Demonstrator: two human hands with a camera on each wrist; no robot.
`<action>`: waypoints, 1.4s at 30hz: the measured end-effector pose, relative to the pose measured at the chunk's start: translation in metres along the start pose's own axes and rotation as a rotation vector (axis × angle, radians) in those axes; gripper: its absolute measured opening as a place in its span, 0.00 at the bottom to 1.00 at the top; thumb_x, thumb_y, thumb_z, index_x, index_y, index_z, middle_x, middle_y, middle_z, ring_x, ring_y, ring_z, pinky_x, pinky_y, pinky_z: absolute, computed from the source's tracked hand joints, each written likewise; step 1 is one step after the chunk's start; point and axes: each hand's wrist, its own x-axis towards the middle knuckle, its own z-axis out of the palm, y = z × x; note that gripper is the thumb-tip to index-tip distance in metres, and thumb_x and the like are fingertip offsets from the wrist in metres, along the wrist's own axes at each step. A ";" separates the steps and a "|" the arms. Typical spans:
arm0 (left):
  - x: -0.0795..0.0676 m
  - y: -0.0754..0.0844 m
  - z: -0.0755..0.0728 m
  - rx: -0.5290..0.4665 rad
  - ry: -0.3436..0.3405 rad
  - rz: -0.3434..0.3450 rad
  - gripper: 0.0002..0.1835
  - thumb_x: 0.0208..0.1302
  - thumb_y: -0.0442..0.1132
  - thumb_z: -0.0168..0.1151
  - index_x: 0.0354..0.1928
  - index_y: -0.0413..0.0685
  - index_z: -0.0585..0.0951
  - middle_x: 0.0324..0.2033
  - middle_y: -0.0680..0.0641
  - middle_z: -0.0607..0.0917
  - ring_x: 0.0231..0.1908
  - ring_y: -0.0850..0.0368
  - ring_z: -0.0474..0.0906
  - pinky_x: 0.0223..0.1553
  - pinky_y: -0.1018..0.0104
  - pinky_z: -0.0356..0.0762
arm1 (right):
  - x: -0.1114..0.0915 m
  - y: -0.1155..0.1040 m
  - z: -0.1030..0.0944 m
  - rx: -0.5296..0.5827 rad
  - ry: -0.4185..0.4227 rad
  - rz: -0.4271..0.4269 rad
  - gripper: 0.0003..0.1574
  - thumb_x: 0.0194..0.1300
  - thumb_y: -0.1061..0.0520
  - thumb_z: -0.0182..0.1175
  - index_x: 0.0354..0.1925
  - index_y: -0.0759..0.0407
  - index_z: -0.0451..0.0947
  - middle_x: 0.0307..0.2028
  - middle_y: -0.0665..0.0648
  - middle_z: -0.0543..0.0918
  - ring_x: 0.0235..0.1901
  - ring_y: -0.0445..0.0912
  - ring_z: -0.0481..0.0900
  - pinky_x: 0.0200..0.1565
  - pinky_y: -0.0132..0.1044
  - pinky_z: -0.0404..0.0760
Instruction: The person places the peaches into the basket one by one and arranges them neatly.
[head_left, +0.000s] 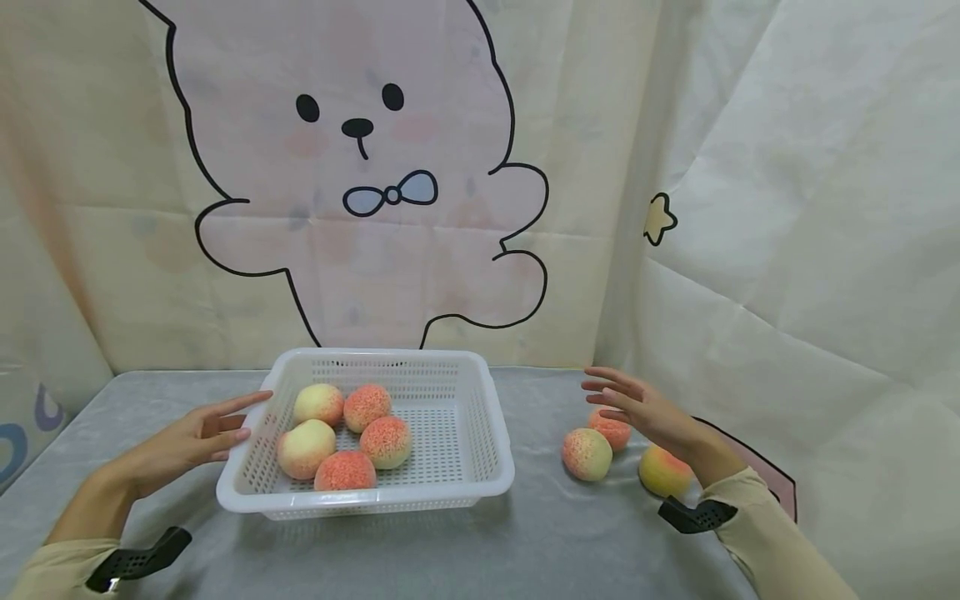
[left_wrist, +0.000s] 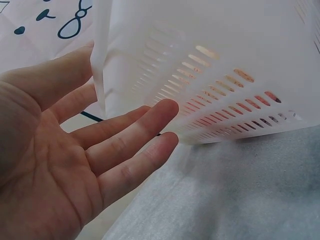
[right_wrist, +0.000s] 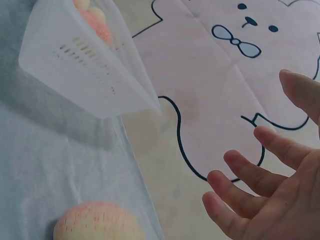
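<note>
A white plastic basket (head_left: 498,462) holds several peaches (head_left: 386,442) clustered towards its left side. Beside its left wall is my left hand (head_left: 198,437), the thumb reaching over the rim and the other fingers loosely extended. In the left wrist view, the thumb tip and one fingertip disappear behind the basket's rim (left_wrist: 101,65), while other fingers lie below it. To the right, my right hand (head_left: 637,408) hovers over loose peaches with spread fingers and nothing held. Those are a pale peach (head_left: 587,455), a redder peach (head_left: 611,429) partly hidden by the hand, and a yellow-red peach (head_left: 663,472) near the wrist.
A grey cloth (head_left: 360,554) covers the table under the basket and peaches. Behind it hangs a curtain (head_left: 592,108) printed with a pink bear, and another pale curtain (head_left: 825,250) borders the right side. Black bands (head_left: 142,560) circle both wrists.
</note>
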 end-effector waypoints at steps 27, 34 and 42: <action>-0.002 0.003 0.001 -0.027 -0.006 -0.010 0.37 0.78 0.44 0.51 0.81 0.53 0.49 0.76 0.27 0.55 0.55 0.71 0.78 0.55 0.41 0.81 | -0.086 0.044 -0.041 -0.053 0.168 0.239 0.35 0.83 0.48 0.42 0.79 0.56 0.50 0.57 0.27 0.72 0.57 0.18 0.71 0.54 0.20 0.74; -0.001 0.002 0.001 -0.020 -0.001 -0.011 0.37 0.77 0.45 0.52 0.81 0.53 0.50 0.76 0.27 0.55 0.60 0.59 0.79 0.55 0.41 0.81 | -0.099 0.059 -0.047 -0.054 0.190 0.201 0.34 0.83 0.50 0.41 0.79 0.58 0.50 0.56 0.24 0.75 0.56 0.20 0.73 0.51 0.20 0.74; -0.002 0.001 0.001 -0.021 -0.002 -0.004 0.37 0.77 0.44 0.52 0.81 0.53 0.49 0.76 0.27 0.55 0.59 0.60 0.79 0.55 0.40 0.81 | -0.104 0.073 -0.050 -0.091 0.197 0.288 0.37 0.82 0.46 0.42 0.80 0.57 0.48 0.57 0.19 0.70 0.56 0.15 0.68 0.51 0.22 0.74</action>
